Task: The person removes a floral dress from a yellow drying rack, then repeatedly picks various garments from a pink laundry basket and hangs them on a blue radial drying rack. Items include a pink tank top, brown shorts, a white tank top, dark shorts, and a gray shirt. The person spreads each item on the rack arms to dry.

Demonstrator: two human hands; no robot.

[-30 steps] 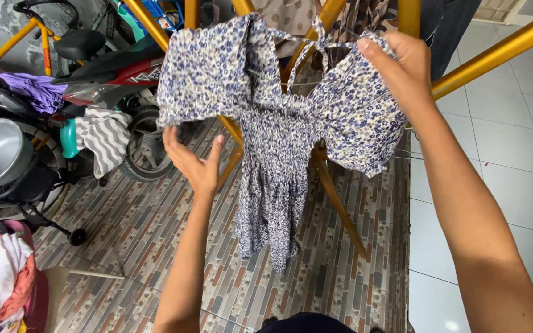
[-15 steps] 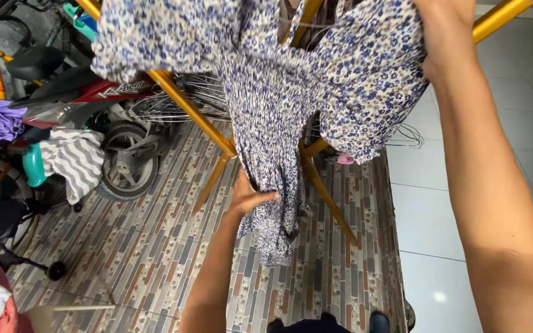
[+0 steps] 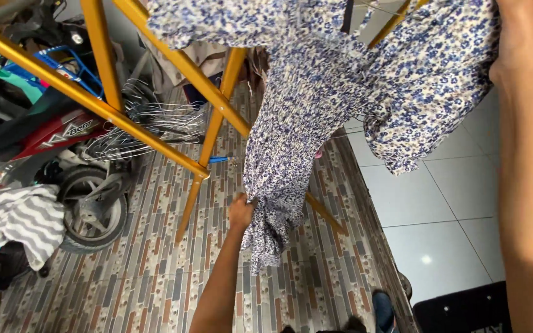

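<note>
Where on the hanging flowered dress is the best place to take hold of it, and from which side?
Best probably the narrow gathered skirt part of the dress, low down where the left hand already pinches it. There the cloth hangs free in a slim bunch, clear of the yellow rack bars, so fingers can close round it from the left side. The wide top is spread out and harder to gather.

Both forearms are bare and sleeveless in view; a dark blue shoe (image 3: 384,311) shows below.
</note>
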